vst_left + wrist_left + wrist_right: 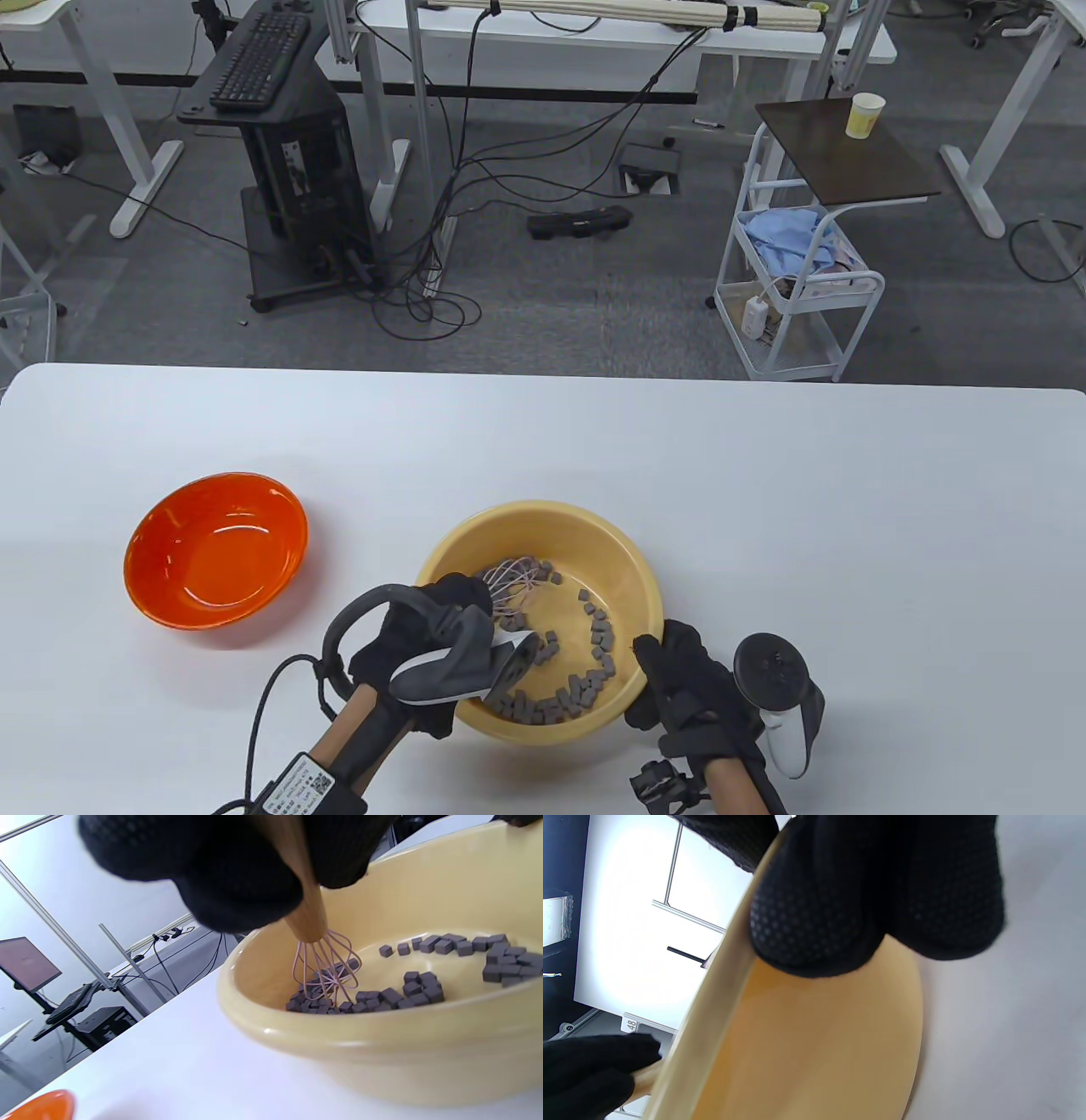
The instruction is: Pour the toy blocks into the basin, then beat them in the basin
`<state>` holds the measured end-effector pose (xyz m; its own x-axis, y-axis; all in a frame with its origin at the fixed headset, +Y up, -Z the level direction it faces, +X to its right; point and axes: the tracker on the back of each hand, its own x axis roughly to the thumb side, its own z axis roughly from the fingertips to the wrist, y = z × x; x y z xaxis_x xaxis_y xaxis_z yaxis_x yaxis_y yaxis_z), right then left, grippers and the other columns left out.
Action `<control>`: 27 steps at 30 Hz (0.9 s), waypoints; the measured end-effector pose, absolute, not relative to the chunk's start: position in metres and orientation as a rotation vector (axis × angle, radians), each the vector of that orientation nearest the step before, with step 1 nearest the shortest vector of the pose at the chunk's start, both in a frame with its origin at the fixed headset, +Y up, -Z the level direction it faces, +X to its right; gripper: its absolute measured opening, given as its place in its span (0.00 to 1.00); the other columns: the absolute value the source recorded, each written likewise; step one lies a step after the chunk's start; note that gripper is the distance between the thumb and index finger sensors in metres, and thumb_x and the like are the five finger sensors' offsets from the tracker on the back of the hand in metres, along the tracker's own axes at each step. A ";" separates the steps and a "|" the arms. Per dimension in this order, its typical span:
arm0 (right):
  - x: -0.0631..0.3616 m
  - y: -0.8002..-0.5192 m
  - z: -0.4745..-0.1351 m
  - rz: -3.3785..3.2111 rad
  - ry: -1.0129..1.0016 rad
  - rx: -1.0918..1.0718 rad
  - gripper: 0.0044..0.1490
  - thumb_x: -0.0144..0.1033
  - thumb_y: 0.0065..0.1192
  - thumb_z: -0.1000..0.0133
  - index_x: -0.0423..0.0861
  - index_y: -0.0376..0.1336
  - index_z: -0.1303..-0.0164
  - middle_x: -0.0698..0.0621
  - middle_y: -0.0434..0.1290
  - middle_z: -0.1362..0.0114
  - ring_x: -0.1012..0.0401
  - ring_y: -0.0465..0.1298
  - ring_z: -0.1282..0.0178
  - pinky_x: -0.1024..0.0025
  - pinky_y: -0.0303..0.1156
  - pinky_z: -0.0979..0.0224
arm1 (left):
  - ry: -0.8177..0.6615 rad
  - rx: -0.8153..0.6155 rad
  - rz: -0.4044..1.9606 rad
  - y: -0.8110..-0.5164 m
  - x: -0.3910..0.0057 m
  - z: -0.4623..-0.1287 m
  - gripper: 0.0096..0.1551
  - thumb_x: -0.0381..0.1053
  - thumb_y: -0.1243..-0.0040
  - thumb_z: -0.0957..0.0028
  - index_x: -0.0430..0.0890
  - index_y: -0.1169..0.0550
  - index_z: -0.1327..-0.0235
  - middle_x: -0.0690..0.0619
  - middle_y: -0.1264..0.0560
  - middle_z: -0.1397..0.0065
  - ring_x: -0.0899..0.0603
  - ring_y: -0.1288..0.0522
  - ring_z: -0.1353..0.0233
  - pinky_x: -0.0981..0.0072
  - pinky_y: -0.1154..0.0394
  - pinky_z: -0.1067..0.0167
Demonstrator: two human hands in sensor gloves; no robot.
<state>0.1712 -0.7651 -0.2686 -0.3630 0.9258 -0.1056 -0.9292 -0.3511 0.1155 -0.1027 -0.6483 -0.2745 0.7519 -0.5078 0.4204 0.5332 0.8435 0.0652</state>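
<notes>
A yellow basin (475, 535) stands near the table's front edge, with many small grey blocks (594, 632) scattered along its floor. My left hand (441, 624) grips the wooden handle of a pink wire whisk (326, 963), whose wires sit among the blocks (407, 991) at the basin's left wall (382, 1052). My right hand (679, 679) holds the basin's right rim, thumb inside and fingers (882, 899) curled over the outer wall (814, 1043).
An empty orange bowl (216, 548) sits on the white table (764, 492) to the left of the basin. Beyond the far edge are a rolling cart, desks and floor cables.
</notes>
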 end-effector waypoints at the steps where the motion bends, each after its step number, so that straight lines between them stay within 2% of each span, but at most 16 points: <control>1: 0.171 -0.765 -0.269 1.934 0.184 -0.025 0.39 0.33 0.53 0.26 0.16 0.45 0.26 0.34 0.76 0.49 0.56 0.84 0.67 0.53 0.84 0.53 | -0.439 -0.070 -0.582 -0.646 -0.104 -0.273 0.24 0.53 0.41 0.33 0.45 0.23 0.28 0.41 0.19 0.31 0.54 0.12 0.59 0.65 0.15 0.61; 6: 0.171 -0.765 -0.268 1.930 0.188 -0.024 0.39 0.33 0.53 0.26 0.16 0.45 0.25 0.34 0.76 0.49 0.56 0.84 0.66 0.52 0.84 0.52 | -0.438 -0.101 -0.607 -0.633 -0.113 -0.263 0.24 0.55 0.39 0.35 0.47 0.21 0.31 0.42 0.18 0.32 0.54 0.12 0.60 0.66 0.16 0.61; 14: 0.171 -0.765 -0.268 1.928 0.192 -0.022 0.41 0.33 0.52 0.25 0.16 0.43 0.23 0.34 0.76 0.49 0.56 0.84 0.66 0.52 0.84 0.52 | -0.505 -0.153 -0.533 -0.618 -0.116 -0.255 0.24 0.61 0.39 0.37 0.48 0.17 0.38 0.45 0.14 0.41 0.57 0.14 0.67 0.68 0.16 0.67; 20: 0.171 -0.765 -0.268 1.924 0.197 -0.021 0.41 0.33 0.52 0.25 0.16 0.44 0.23 0.34 0.76 0.48 0.55 0.84 0.66 0.52 0.83 0.52 | -0.555 -0.209 -0.390 -0.615 -0.115 -0.256 0.24 0.61 0.39 0.36 0.47 0.17 0.38 0.45 0.14 0.42 0.57 0.14 0.66 0.69 0.16 0.66; 27: 0.171 -0.765 -0.268 1.914 0.206 -0.020 0.40 0.33 0.52 0.25 0.16 0.44 0.23 0.33 0.76 0.48 0.55 0.83 0.66 0.51 0.83 0.52 | -0.609 -0.272 -0.263 -0.628 -0.106 -0.260 0.26 0.60 0.38 0.36 0.46 0.20 0.33 0.44 0.16 0.37 0.57 0.13 0.61 0.69 0.16 0.63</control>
<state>0.1712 -0.7650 -0.2683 -0.3470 0.9309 -0.1142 -0.9339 -0.3317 0.1336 -0.1057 -0.6281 -0.2602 0.7894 -0.1620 0.5922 0.3204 0.9315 -0.1723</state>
